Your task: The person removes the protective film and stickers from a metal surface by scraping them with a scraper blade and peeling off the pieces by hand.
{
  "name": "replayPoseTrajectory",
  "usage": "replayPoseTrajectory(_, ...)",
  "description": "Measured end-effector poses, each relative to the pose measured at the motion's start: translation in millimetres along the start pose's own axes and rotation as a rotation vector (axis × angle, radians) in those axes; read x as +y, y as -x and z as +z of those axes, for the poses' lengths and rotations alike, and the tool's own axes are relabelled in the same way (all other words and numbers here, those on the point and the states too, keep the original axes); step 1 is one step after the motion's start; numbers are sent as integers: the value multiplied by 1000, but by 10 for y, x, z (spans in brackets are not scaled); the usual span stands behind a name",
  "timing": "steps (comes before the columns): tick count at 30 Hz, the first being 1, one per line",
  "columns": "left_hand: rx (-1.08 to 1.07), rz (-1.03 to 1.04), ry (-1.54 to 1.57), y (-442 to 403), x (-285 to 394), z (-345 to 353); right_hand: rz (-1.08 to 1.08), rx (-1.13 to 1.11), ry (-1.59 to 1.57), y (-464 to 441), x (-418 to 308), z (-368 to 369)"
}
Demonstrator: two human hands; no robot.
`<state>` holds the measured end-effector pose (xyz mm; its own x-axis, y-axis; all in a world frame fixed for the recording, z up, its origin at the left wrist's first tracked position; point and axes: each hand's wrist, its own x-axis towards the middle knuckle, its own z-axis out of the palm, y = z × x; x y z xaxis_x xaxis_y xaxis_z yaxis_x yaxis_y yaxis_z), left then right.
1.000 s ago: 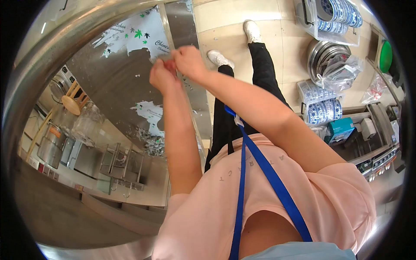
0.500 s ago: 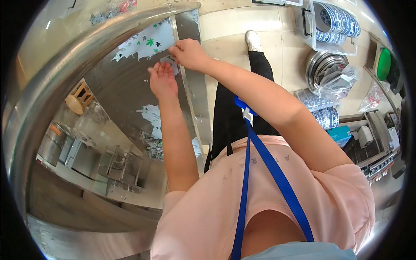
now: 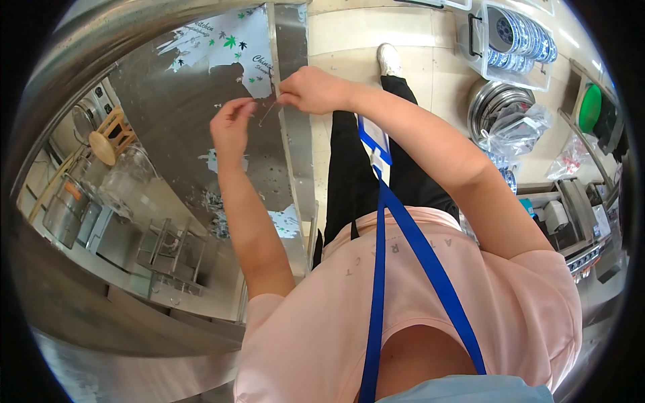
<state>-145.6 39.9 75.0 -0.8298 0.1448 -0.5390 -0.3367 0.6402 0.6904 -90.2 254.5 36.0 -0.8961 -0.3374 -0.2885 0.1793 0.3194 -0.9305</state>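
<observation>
A white adhesive film [image 3: 232,43] printed with green and black leaves and lettering, its edges torn, clings to a brownish steel panel [image 3: 168,101]. My right hand [image 3: 314,91] is closed in a pinch at the panel's right edge, below the film. From its fingertips hangs a thin torn strip of film [image 3: 267,114]. Just left of it, my left hand [image 3: 232,127] has its fingers curled together near the strip; what they hold, if anything, I cannot make out. Lower on the panel are more film scraps [image 3: 285,221] and a crumpled heap of peelings [image 3: 216,213].
A thick steel rail [image 3: 80,74] curves along the left. Blue-patterned bowls [image 3: 514,33] fill a clear bin at upper right, with stacked metal rings [image 3: 497,107] and a plastic bag [image 3: 517,127] below. A wooden stool [image 3: 111,138] and wire rack [image 3: 175,252] stand at left.
My left hand has moved left and curled its open fingers. My right hand has shifted slightly down and right, away from the film, with a thin strip now showing at its fingertips.
</observation>
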Motion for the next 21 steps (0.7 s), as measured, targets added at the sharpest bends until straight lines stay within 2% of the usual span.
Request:
replayPoseTrajectory(1, 211, 44, -27, -49, -134, -80, 3, -2, -33, 4, 43, 18)
replayPoseTrajectory(2, 420, 89, -55, -76, -268, -160, 159, -7, -220, 1, 52, 58)
replayPoseTrajectory(4, 759, 100, -849, -3, -533, -344, 477, -11, -595, 20, 76, 140)
replayPoseTrajectory(5, 915, 104, -1252, 36, -630, -386, 526, 5, -694, 37, 63, 193)
replayPoseTrajectory(8, 907, -179, -678, 119, -716, -380, 654, 61, -940, 49, 27, 440)
replayPoseTrajectory(11, 491, -525, -792, 143, -511, -321, 728, 152, -1048, 49, 57, 692)
replayPoseTrajectory(14, 972, 260, -1484, 174, -726, -95, 748, 269, -1135, 66, 58, 813)
replayPoseTrajectory(17, 799, 272, -742, 214, -581, 196, 778, 346, -1227, 79, -15, 947)
replayPoseTrajectory(20, 383, -443, 274, 283, -298, 540, 793, 408, -1249, 19, -38, 1016)
replayPoseTrajectory(21, 353, -460, 335, 284, -273, 578, 795, 432, -1253, 23, -61, 1035)
